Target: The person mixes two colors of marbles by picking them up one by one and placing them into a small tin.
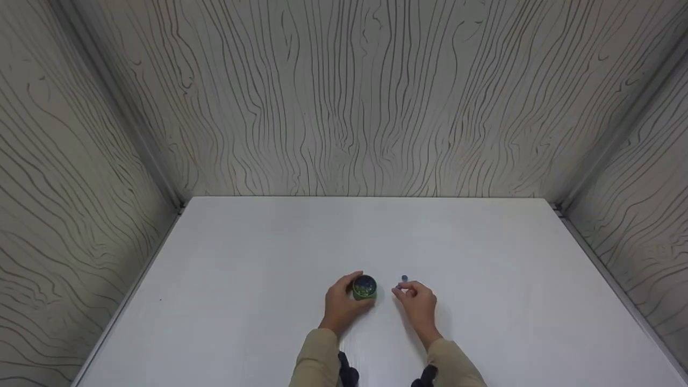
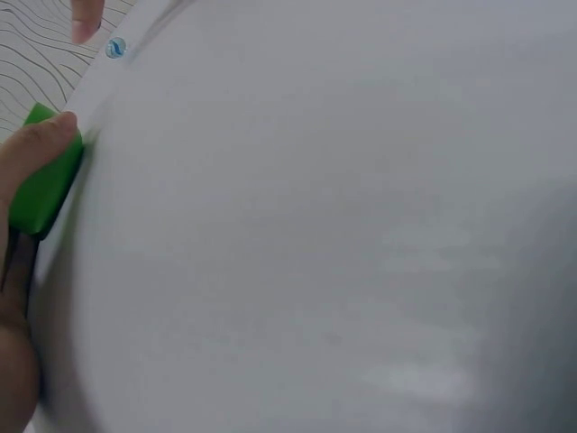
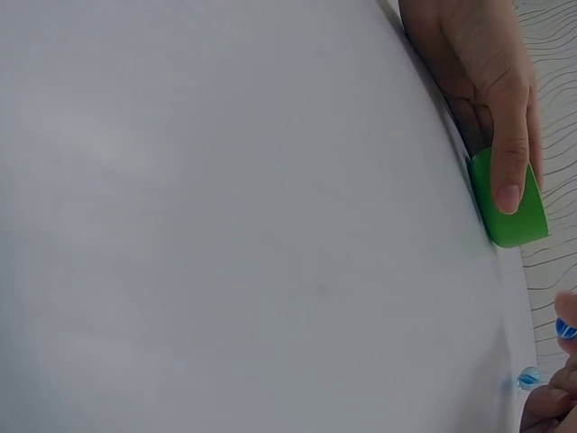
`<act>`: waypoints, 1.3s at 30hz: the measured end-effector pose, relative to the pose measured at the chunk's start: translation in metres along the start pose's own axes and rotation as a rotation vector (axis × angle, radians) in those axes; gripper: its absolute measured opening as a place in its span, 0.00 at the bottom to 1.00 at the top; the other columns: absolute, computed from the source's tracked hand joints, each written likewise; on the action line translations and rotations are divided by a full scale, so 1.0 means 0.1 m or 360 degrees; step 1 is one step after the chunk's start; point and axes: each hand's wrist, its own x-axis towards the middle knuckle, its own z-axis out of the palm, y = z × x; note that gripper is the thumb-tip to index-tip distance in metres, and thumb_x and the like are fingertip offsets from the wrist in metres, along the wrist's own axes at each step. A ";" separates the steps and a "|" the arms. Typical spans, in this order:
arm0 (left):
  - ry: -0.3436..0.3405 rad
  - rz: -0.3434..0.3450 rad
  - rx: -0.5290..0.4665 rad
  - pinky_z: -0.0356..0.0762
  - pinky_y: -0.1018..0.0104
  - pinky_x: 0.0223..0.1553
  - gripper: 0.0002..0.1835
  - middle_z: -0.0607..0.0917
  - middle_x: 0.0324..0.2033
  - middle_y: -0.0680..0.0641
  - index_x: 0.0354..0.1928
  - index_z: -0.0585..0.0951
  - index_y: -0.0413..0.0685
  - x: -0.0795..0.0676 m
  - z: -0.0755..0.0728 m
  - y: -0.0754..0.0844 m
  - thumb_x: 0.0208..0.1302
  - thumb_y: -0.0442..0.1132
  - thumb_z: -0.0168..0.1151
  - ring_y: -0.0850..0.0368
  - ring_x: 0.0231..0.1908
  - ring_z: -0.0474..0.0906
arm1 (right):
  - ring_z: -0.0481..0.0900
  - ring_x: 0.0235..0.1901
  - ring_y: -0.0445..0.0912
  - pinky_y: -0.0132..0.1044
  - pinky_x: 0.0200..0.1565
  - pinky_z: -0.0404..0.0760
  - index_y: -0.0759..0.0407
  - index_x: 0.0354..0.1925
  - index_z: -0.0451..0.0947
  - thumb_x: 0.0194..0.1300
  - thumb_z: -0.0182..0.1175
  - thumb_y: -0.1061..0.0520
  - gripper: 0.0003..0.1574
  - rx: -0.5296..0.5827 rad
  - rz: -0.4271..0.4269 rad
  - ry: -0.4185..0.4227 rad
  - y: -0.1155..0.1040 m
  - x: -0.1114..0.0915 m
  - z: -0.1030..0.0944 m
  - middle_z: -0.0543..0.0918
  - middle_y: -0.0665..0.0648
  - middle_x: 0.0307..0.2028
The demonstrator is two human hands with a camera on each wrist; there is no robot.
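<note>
My left hand (image 1: 342, 305) holds a small green cup (image 3: 529, 225) on the white table, thumb on the near side and fingers around the far side. In the head view the inside of the cup looks dark blue and green; its contents are too small to make out. My right hand (image 1: 421, 305), just right of the cup, pinches a blue glass marble (image 3: 566, 329) between thumb and fingertips. A second clear-and-blue marble (image 2: 115, 48) lies on the table beyond the right fingertips.
The white table (image 1: 258, 258) stretches out on all sides of the hands. Wood-grain patterned panels (image 1: 344, 107) rise at its back and both sides. A tiny dark speck (image 1: 160, 299) marks the table at the left.
</note>
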 end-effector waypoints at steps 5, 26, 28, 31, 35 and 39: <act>-0.0011 0.0035 0.0024 0.76 0.54 0.64 0.34 0.84 0.55 0.47 0.58 0.78 0.51 0.00 -0.01 0.00 0.45 0.44 0.77 0.49 0.58 0.79 | 0.66 0.24 0.38 0.23 0.24 0.64 0.67 0.37 0.83 0.56 0.67 0.63 0.09 0.0018 0.0035 -0.0026 -0.04 -0.01 0.03 0.81 0.57 0.26; -0.0008 0.0028 0.0039 0.76 0.54 0.63 0.34 0.84 0.54 0.46 0.58 0.78 0.49 -0.02 -0.04 0.04 0.44 0.43 0.77 0.48 0.58 0.79 | 0.61 0.19 0.34 0.25 0.27 0.69 0.67 0.35 0.84 0.53 0.69 0.63 0.09 0.0050 -0.0092 -0.0030 -0.17 -0.03 0.11 0.66 0.47 0.16; -0.0017 0.0000 0.0024 0.76 0.55 0.64 0.34 0.84 0.54 0.47 0.59 0.78 0.50 -0.02 -0.04 0.04 0.45 0.44 0.76 0.49 0.58 0.79 | 0.60 0.18 0.33 0.24 0.26 0.68 0.67 0.34 0.84 0.53 0.70 0.63 0.09 0.0058 -0.0113 -0.0031 -0.18 -0.03 0.11 0.65 0.46 0.16; -0.0014 0.0007 0.0026 0.76 0.55 0.63 0.34 0.84 0.54 0.46 0.59 0.78 0.49 -0.02 -0.03 0.04 0.45 0.43 0.76 0.49 0.57 0.80 | 0.60 0.18 0.33 0.23 0.23 0.61 0.68 0.34 0.84 0.53 0.69 0.64 0.09 0.0076 -0.0104 -0.0036 -0.19 -0.02 0.11 0.66 0.46 0.16; -0.0009 0.0024 0.0038 0.77 0.56 0.63 0.34 0.84 0.54 0.46 0.59 0.78 0.48 -0.02 -0.04 0.04 0.45 0.43 0.76 0.48 0.57 0.80 | 0.61 0.18 0.34 0.23 0.22 0.61 0.67 0.35 0.84 0.53 0.69 0.64 0.09 0.0065 -0.0095 -0.0036 -0.22 -0.02 0.12 0.66 0.47 0.16; -0.0013 0.0016 0.0019 0.77 0.56 0.63 0.34 0.84 0.54 0.46 0.58 0.78 0.48 -0.02 -0.04 0.06 0.45 0.42 0.76 0.49 0.57 0.80 | 0.61 0.19 0.34 0.23 0.23 0.60 0.67 0.34 0.84 0.53 0.70 0.63 0.09 0.0061 -0.0101 -0.0035 -0.24 -0.02 0.13 0.67 0.47 0.17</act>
